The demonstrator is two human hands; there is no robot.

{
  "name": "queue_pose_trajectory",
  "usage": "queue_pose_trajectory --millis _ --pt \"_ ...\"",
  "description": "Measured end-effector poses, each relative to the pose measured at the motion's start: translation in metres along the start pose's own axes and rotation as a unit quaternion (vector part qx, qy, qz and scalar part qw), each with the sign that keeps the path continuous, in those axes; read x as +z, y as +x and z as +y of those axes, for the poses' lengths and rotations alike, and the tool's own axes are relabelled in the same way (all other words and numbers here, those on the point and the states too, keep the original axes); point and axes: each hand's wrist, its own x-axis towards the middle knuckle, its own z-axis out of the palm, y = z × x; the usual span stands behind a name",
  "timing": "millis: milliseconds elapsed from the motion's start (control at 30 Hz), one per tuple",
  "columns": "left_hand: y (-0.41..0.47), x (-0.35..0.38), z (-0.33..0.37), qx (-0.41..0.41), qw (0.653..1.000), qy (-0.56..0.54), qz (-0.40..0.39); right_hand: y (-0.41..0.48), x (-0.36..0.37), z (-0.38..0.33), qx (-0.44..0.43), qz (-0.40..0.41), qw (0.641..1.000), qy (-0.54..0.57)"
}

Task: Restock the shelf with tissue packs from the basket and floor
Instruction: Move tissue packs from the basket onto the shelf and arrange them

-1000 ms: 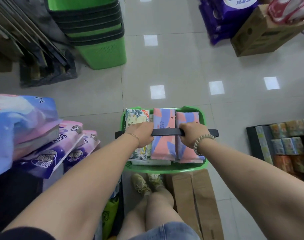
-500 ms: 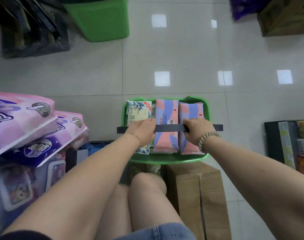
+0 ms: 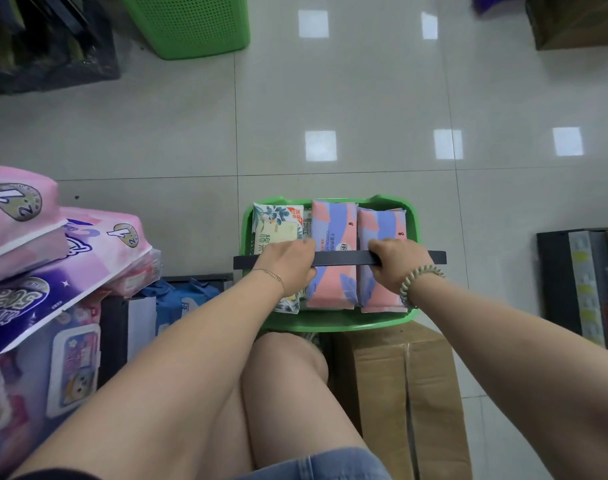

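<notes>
Firmly, left grip (image 3: 288, 263) and right grip (image 3: 397, 263) clasp basket handle (image 3: 342, 259); tissue packs (image 3: 333, 220) inside.

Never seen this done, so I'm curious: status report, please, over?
Left hand and right hand both grip the basket handle. Tissue packs lie in the green basket, none lifted. Cardboard box sits close beside the basket.

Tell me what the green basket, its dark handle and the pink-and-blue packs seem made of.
The green basket: probably moulded plastic; smooth, glossy rim. The dark flat handle bar: likely matte plastic; no shine. The pink-and-blue tissue packs: apparently thin printed plastic film; soft rounded edges.
</notes>
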Motion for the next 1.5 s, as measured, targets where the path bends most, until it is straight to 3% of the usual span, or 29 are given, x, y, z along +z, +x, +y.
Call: queue_pose_trajectory --millis 267,467,667,933,1233,1333,1500 --pt "-0.014 0.015 0.014 0.01 0.999 -0.03 -0.009 -0.016 0.013 0.004 0.014 -0.028 0.999 0.037" --pt "-0.042 0.027 0.022 0.025 0.996 -0.073 -0.048 -0.036 0.018 0.001 -0.002 -0.123 0.991 0.056" --pt "-0.071 0.059 0.032 0.005 0.998 -0.012 -0.062 -0.057 0.042 -0.003 0.006 -0.166 0.984 0.062" --pt "-0.073 0.087 0.046 -0.04 0.982 -0.024 -0.183 -0.067 0.076 -0.015 0.007 -0.244 0.97 -0.009" --pt "-0.044 0.102 0.044 -0.092 0.931 -0.083 -0.343 -0.049 0.093 -0.02 0.019 -0.327 0.944 0.033" --pt "-0.038 0.095 0.044 -0.122 0.928 -0.183 -0.3 -0.042 0.086 -0.023 0.014 -0.254 0.966 0.056" --pt "-0.031 0.069 0.034 -0.192 0.955 -0.206 -0.094 -0.013 0.065 -0.035 0.004 -0.083 0.992 0.094"
